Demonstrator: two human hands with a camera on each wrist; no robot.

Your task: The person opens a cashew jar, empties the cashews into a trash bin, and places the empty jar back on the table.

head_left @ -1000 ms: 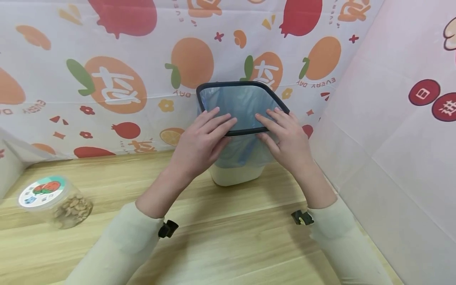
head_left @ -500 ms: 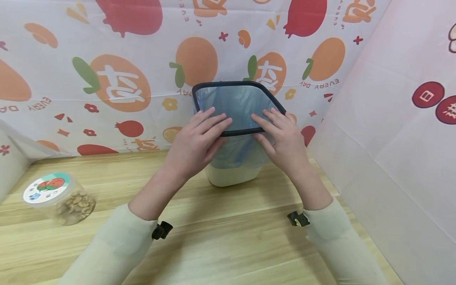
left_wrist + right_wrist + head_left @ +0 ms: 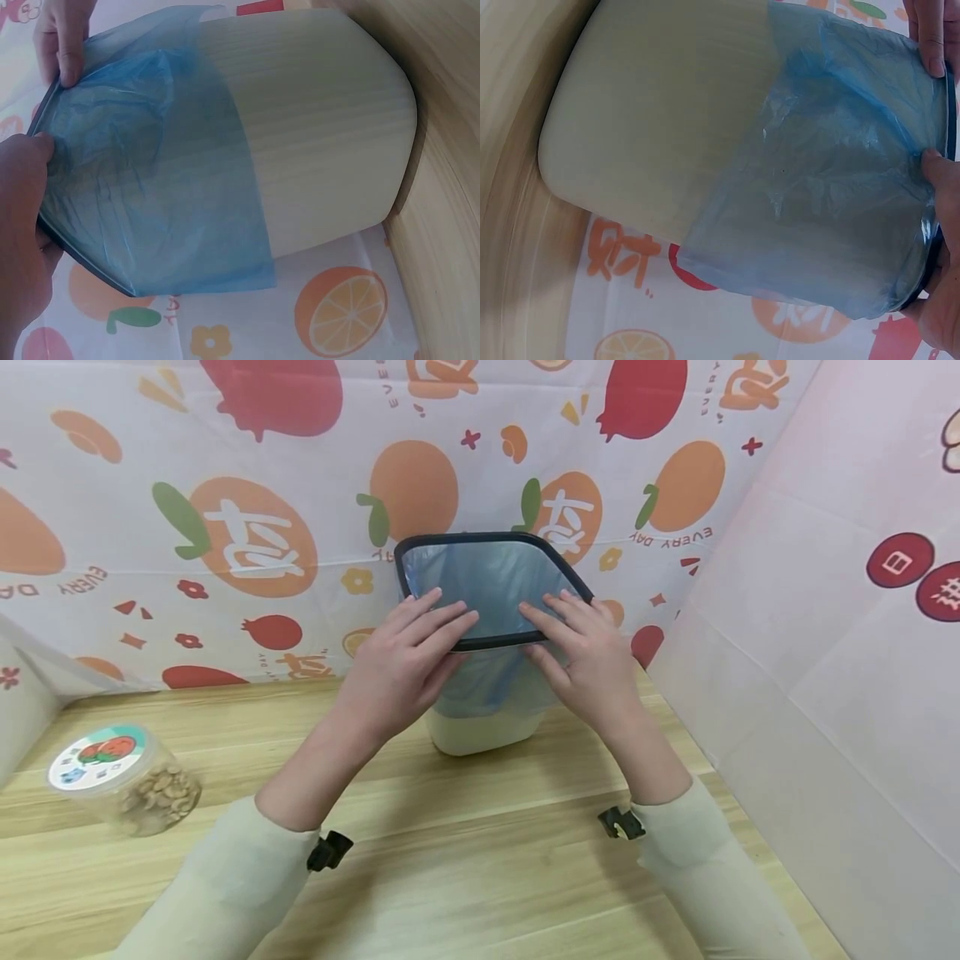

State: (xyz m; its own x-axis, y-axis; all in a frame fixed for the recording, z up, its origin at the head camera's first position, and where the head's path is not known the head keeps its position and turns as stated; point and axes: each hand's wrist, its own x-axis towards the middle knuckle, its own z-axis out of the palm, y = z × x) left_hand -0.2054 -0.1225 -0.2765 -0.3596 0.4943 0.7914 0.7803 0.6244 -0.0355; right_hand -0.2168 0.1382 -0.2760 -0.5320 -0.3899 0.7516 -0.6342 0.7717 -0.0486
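Note:
A cream trash can (image 3: 483,735) stands upright on the table near the patterned backdrop. Over its upper part hangs a translucent blue trash bag (image 3: 487,681), folded down outside and lining the inside, with a black rim ring (image 3: 495,642) around the mouth. My left hand (image 3: 397,664) grips the front-left part of the rim, fingers over the edge and thumb outside. On the front-right part, my right hand (image 3: 592,664) holds the rim the same way. The left wrist view shows the bag's loose edge (image 3: 259,225) partway down the wall; in the right wrist view the bag (image 3: 817,195) looks wrinkled.
A clear jar (image 3: 127,777) with a white and green lid and nuts inside stands at the left on the wooden table (image 3: 465,860). Fruit-print cloth (image 3: 247,610) rises behind the can, and a pale side wall (image 3: 810,693) bounds the right.
The trash can, with both hands on its rim, has shifted slightly left along the table. The jar stays where it was; the head view has turned a little.

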